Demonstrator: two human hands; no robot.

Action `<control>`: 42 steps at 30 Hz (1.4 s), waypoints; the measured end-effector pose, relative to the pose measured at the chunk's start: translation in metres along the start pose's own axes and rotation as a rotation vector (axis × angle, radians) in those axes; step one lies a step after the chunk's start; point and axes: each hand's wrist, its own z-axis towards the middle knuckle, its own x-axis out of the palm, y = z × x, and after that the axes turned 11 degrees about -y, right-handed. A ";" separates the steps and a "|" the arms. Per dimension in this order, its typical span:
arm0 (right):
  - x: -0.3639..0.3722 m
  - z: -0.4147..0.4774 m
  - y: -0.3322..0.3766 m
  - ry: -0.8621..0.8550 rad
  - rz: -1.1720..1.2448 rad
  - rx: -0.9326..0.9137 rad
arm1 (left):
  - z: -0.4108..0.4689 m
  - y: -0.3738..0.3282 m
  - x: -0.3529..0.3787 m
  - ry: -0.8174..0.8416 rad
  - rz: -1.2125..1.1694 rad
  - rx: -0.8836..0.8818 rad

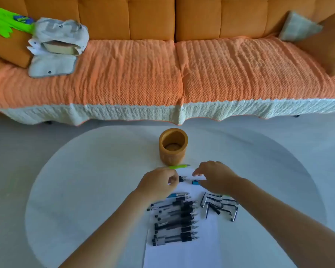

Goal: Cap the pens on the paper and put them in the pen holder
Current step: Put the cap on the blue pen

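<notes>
Pinching black pen (182, 178) near its nib, left grip (159, 185) clamped; right grip (215, 176) over blue cap (196, 182), closure unclear. Pens judged light, stiff, slippery.

The pen holder (173, 149) is showing a mustard brown, and the green pen (179, 166) beside it is glowing lime. The paper (182, 254) is lying white on a pale grey-white table (85, 190). The pens (174, 223) on it are showing black with clear barrels, one blue pen (177, 195) among them, and a blue cap (195, 182) is matching it. The loose caps (219, 205) are looking black. The sofa (151, 16) is showing orange, its throw (124, 74) wearing a ribbed orange weave with a cream border.
</notes>
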 end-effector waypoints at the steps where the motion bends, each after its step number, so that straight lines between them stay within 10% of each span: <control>1: 0.013 0.004 -0.003 -0.004 -0.032 -0.023 | -0.002 0.005 0.013 -0.011 0.008 0.046; 12: 0.085 0.014 -0.027 -0.417 -0.068 -0.257 | -0.010 0.049 0.065 -0.227 0.150 0.420; 26: 0.094 -0.077 0.006 -0.565 0.212 -0.098 | -0.062 0.012 0.031 -0.313 -0.015 0.108; 42: 0.107 -0.060 0.008 -0.693 0.765 0.080 | -0.067 0.027 0.057 -0.404 -0.155 0.152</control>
